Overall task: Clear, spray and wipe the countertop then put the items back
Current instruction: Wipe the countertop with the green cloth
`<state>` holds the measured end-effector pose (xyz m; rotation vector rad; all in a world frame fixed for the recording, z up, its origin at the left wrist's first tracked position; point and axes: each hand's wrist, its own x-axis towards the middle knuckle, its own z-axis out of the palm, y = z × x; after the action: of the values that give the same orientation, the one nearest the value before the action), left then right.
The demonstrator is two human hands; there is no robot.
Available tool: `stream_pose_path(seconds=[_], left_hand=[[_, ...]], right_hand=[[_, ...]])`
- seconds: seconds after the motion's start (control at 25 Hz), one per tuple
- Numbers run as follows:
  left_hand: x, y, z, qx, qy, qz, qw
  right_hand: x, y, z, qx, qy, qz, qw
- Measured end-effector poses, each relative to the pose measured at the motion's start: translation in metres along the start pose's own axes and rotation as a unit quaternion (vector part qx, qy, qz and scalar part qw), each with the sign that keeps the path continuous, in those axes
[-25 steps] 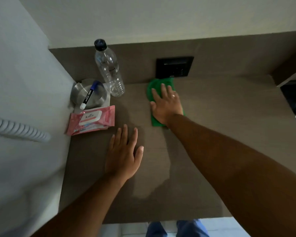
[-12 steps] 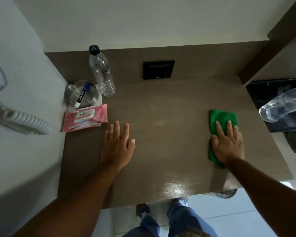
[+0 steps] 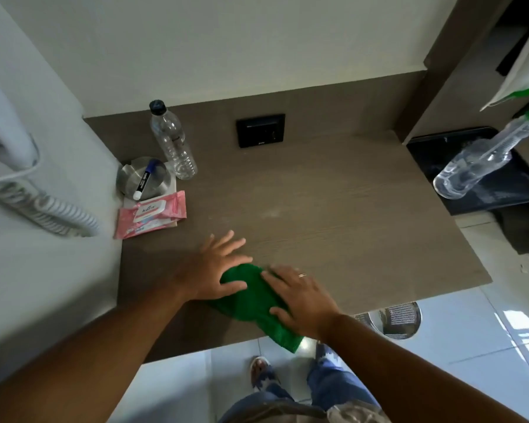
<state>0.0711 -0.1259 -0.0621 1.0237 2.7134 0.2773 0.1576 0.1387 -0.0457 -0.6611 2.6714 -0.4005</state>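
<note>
Green cloth lies near the front edge of the brown wood-grain countertop, one corner hanging just past the edge, and both my hands are on it. My right hand lies flat on the cloth's right part, fingers straight and spread, a ring on one finger, palm pressing down; nothing is curled round the fabric that I can see. My left hand rests with its fingers spread flat on the countertop, and its thumb lies across the cloth's left edge, touching it without pinching it. At the back left corner stands a clear plastic water bottle with a dark cap, upright, against the dark back panel. Just beside it is a round steel dish with a marker pen lying across it. In front of the dish, close to the left wall, lies a pink pack of wet wipes, flat, well apart from my hands. A black socket plate sits in the back panel. Off to the right, on a lower surface, a clear spray bottle with a green top stands on a black tray. A coiled white cord hangs on the left wall. Below the countertop edge I see my jeans and pale floor tiles.
</note>
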Motion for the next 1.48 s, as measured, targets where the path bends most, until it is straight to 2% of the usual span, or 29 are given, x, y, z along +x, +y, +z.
stream_pose_path(seconds=[0.08, 0.16, 0.24, 0.32, 0.4, 0.48, 0.56, 0.6, 0.72, 0.76, 0.8, 0.88, 0.92, 1.0, 1.16, 1.28, 1.4, 1.48], left_hand=[[-0.005, 0.007, -0.010, 0.034, -0.036, -0.006, 0.999], [-0.004, 0.017, -0.020, 0.033, -0.058, -0.049, 0.997], [-0.001, 0.029, -0.026, -0.003, -0.059, -0.093, 0.994], [0.000, 0.034, -0.034, -0.097, -0.060, -0.138, 0.984], [0.000, 0.040, -0.047, -0.231, -0.086, -0.178, 0.953], [0.007, 0.055, -0.059, -0.353, -0.093, -0.201, 0.909], [0.025, 0.083, -0.064, -0.462, -0.058, -0.223, 0.856], [0.040, 0.101, -0.064, -0.535, -0.034, -0.233, 0.812], [0.103, 0.166, -0.056, -0.743, 0.042, -0.270, 0.611], [0.127, 0.193, -0.052, -0.773, 0.045, -0.291, 0.563], [0.152, 0.221, -0.048, -0.781, 0.037, -0.312, 0.539], [0.202, 0.277, -0.034, -0.742, 0.028, -0.377, 0.553], [0.221, 0.300, -0.027, -0.721, 0.039, -0.410, 0.557], [0.260, 0.341, -0.013, -0.704, 0.075, -0.449, 0.545], [0.340, 0.407, -0.001, -0.656, 0.150, -0.469, 0.573], [0.392, 0.447, 0.003, -0.668, 0.162, -0.457, 0.564], [0.444, 0.474, 0.014, -0.711, 0.127, -0.452, 0.524], [0.480, 0.487, 0.025, -0.750, 0.117, -0.459, 0.461]], right_hand=[[-0.022, 0.010, -0.006, 0.013, 0.021, 0.123, 0.992], [-0.029, 0.013, -0.013, 0.068, -0.016, 0.177, 0.982], [-0.025, 0.017, -0.021, 0.184, -0.056, 0.204, 0.960], [-0.023, 0.028, -0.029, 0.359, -0.098, 0.234, 0.898], [-0.033, 0.050, -0.037, 0.502, -0.088, 0.258, 0.821], [-0.049, 0.081, -0.046, 0.606, -0.026, 0.281, 0.744], [-0.069, 0.117, -0.059, 0.692, 0.013, 0.265, 0.671], [-0.079, 0.134, -0.067, 0.725, 0.021, 0.247, 0.642], [-0.114, 0.194, -0.092, 0.801, 0.019, 0.194, 0.566], [-0.126, 0.215, -0.099, 0.802, 0.012, 0.203, 0.562], [-0.138, 0.236, -0.105, 0.786, 0.007, 0.227, 0.574], [-0.163, 0.282, -0.113, 0.737, 0.011, 0.294, 0.609], [-0.174, 0.304, -0.116, 0.724, 0.018, 0.312, 0.615], [-0.196, 0.348, -0.122, 0.716, 0.039, 0.329, 0.615], [-0.225, 0.432, -0.140, 0.681, 0.102, 0.359, 0.630], [-0.235, 0.495, -0.167, 0.653, 0.103, 0.377, 0.649], [-0.234, 0.568, -0.204, 0.624, 0.057, 0.387, 0.676], [-0.220, 0.614, -0.231, 0.600, 0.033, 0.396, 0.695]])
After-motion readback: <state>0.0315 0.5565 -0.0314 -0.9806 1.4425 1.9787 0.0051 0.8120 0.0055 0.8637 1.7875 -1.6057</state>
